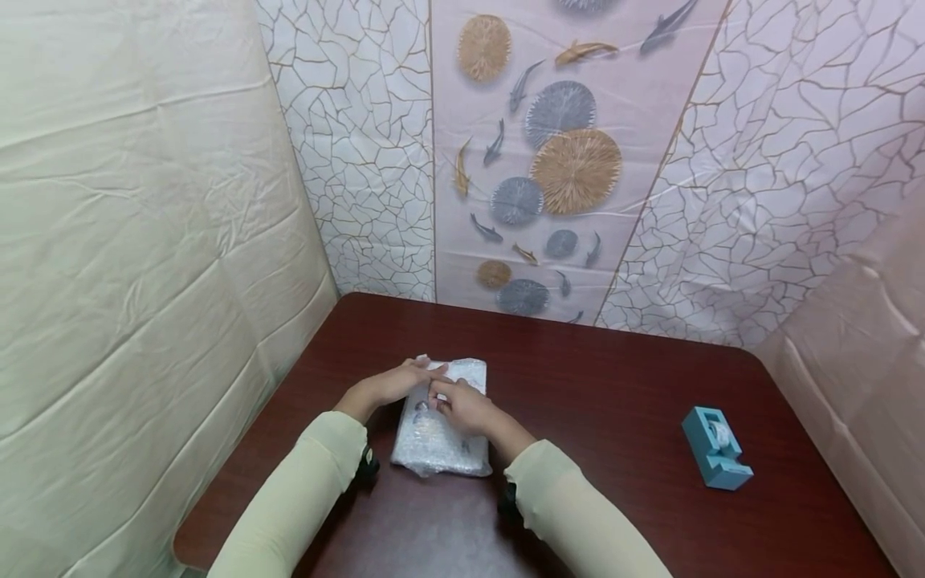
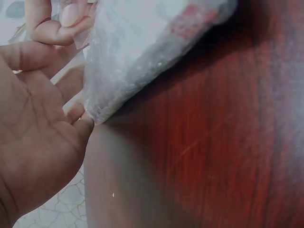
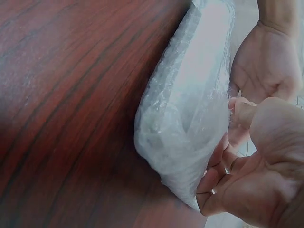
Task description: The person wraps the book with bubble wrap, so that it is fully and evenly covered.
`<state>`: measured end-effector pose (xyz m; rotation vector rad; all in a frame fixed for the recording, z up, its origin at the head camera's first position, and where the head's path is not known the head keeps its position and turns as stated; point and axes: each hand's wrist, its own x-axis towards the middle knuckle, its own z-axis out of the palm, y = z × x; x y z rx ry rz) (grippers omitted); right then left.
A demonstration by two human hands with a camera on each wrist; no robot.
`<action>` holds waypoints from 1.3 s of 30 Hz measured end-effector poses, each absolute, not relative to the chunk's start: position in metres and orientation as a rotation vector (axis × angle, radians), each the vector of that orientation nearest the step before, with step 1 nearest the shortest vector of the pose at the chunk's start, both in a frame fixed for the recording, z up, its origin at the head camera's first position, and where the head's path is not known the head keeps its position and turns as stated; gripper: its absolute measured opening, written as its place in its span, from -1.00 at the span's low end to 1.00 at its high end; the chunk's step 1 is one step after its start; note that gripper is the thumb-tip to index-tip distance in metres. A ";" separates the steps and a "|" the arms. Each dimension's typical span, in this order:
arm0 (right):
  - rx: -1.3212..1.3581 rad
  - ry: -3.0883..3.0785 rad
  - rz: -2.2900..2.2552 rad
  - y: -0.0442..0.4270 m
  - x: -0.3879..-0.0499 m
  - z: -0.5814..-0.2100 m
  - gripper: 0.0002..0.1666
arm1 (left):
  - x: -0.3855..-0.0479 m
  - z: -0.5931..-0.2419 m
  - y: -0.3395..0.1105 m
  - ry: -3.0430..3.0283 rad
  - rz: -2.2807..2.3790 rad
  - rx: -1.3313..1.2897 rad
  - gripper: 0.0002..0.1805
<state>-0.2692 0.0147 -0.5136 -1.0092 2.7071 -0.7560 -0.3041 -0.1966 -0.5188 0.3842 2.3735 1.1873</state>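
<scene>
A flat package in bubble wrap (image 1: 439, 451) lies on the dark red table (image 1: 600, 385). Across its upper left part rests my left hand (image 1: 396, 382), fingers extended and touching the wrap along its edge. My right hand (image 1: 466, 408) is over the package's upper middle, its fingers bent and meeting the left hand. In the left wrist view, right-hand fingertips (image 2: 71, 15) pinch a small clear strip (image 2: 82, 40) that looks like tape, beside the bubble wrap (image 2: 128, 52). Red print shows through one corner. The right wrist view shows the right fingers (image 3: 219, 154) curled at the wrap's edge.
A teal tape dispenser (image 1: 711, 449) holding a roll of clear tape stands at the table's right side. Pale cloth (image 1: 130, 305) hangs at the left, and a patterned curtain (image 1: 520, 160) runs behind the far table edge.
</scene>
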 end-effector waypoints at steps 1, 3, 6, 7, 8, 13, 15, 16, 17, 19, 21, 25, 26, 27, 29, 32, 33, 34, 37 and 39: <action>-0.994 2.707 -0.753 0.014 -0.270 -0.514 -0.93 | -0.304 -0.518 -0.197 2.342 1.211 0.343 -0.31; -0.950 2.706 -0.745 0.013 -0.270 -0.514 -0.93 | -0.303 -0.515 -0.199 2.302 1.215 0.307 -0.28; -0.905 2.718 -0.722 0.011 -0.271 -0.515 -0.91 | -0.304 -0.515 -0.200 2.270 1.209 0.335 -0.20; -0.892 2.715 -0.722 0.011 -0.271 -0.515 -0.91 | -0.304 -0.515 -0.200 2.266 1.199 0.357 -0.16; -0.906 2.731 -0.709 0.011 -0.275 -0.521 -0.91 | -0.305 -0.516 -0.200 2.256 1.191 0.376 -0.12; -0.899 2.729 -0.703 0.011 -0.291 -0.537 -0.92 | -0.305 -0.515 -0.202 2.255 1.145 0.452 0.03; -0.873 2.714 -0.715 0.011 -0.299 -0.546 -0.91 | -0.305 -0.515 -0.202 2.250 1.149 0.461 0.01; -0.866 2.713 -0.720 0.011 -0.304 -0.552 -0.91 | -0.305 -0.515 -0.202 2.242 1.155 0.466 0.00; -0.864 2.718 -0.717 0.011 -0.307 -0.558 -0.91 | -0.305 -0.515 -0.202 2.235 1.156 0.470 -0.01; -0.857 2.710 -0.728 0.010 -0.313 -0.565 -0.90 | -0.305 -0.515 -0.203 2.224 1.164 0.471 -0.03; -0.843 2.714 -0.730 0.009 -0.316 -0.571 -0.88 | -0.304 -0.515 -0.203 2.227 1.154 0.477 -0.05; -0.792 2.732 -0.713 0.006 -0.316 -0.575 -0.86 | -0.303 -0.517 -0.205 2.285 1.094 0.514 -0.08; -0.780 2.736 -0.713 0.006 -0.316 -0.575 -0.85 | -0.303 -0.518 -0.205 2.304 1.071 0.531 -0.09; -0.772 2.742 -0.720 0.005 -0.316 -0.576 -0.86 | -0.303 -0.518 -0.206 2.321 1.054 0.544 -0.10; -0.760 2.758 -0.738 0.004 -0.316 -0.578 -0.88 | -0.304 -0.520 -0.207 2.357 1.017 0.572 -0.10; -0.757 2.791 -0.735 0.002 -0.315 -0.579 -0.92 | -0.304 -0.521 -0.208 2.380 1.004 0.585 -0.11; -0.755 2.803 -0.730 0.001 -0.315 -0.579 -0.92 | -0.304 -0.521 -0.208 2.382 1.006 0.587 -0.11; -0.751 2.812 -0.718 0.000 -0.314 -0.578 -0.92 | -0.304 -0.522 -0.208 2.382 1.007 0.588 -0.10; -0.742 2.821 -0.694 -0.001 -0.310 -0.573 -0.90 | -0.304 -0.524 -0.208 2.369 1.026 0.594 -0.07; -0.742 2.828 -0.665 -0.001 -0.307 -0.568 -0.90 | -0.305 -0.526 -0.208 2.365 1.025 0.606 -0.05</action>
